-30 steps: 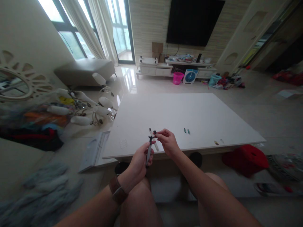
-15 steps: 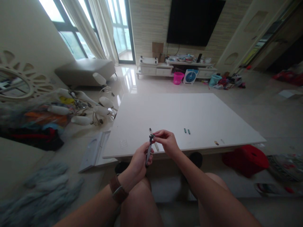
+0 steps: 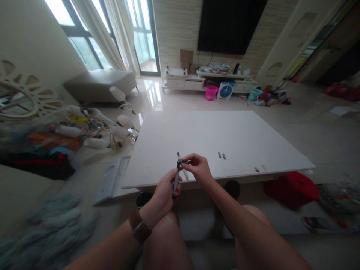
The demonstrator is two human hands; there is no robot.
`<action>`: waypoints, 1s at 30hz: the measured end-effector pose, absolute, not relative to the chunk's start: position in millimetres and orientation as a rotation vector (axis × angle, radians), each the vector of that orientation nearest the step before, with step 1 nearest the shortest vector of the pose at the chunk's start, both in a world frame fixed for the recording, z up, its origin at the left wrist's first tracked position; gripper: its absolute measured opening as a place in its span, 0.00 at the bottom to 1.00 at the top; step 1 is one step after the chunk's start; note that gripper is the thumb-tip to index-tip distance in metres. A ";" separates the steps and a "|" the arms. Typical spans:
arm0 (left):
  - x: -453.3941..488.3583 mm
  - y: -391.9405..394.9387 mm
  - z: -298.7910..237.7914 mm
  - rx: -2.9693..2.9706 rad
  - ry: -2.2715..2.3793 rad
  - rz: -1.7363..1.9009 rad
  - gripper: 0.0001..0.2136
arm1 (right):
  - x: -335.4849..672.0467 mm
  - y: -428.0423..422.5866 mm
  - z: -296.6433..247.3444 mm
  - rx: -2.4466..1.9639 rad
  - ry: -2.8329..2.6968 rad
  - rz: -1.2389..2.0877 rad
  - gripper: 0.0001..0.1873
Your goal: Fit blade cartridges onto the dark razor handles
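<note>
My left hand (image 3: 165, 189) is closed around the grey and black handle of a razor (image 3: 176, 182), which points up and away from me. At the top of the handle, my right hand (image 3: 199, 168) pinches a small green razor cartridge (image 3: 182, 162) between thumb and fingers. The cartridge meets the razor's neck there; whether it is latched, I cannot tell. A pale, slim toothbrush-like stick (image 3: 185, 174) lies on the white table (image 3: 202, 131) behind my hands. To the right rest two more green cartridges (image 3: 222, 155), side by side.
A clear plastic piece (image 3: 146, 171) lies at the table's left front. Near the right front edge are a small brown-and-black piece (image 3: 257, 169) and a pale piece (image 3: 263, 167). A red-covered stool (image 3: 295, 189) stands right of the table; a white lamp (image 3: 120, 131) is at the left.
More of the green cartridge shows between my right fingers and the razor's neck, and it is now turned more sideways. My left hand keeps its hold on the handle.
</note>
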State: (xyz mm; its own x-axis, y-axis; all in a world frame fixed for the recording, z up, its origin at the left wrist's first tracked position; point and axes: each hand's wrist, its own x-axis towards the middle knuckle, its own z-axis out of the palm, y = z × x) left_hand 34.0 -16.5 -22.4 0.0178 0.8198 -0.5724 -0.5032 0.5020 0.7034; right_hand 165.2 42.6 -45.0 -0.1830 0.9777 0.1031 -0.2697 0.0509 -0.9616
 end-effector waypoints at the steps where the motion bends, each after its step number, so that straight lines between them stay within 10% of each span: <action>1: 33.6 -16.6 -22.7 0.358 1.147 1.067 0.12 | 165.6 43.3 -46.2 -0.865 -1.187 1.405 0.10; 30: 33.0 -17.2 -23.6 0.716 1.190 1.176 0.16 | 166.4 48.4 -43.1 -0.878 -0.807 1.627 0.08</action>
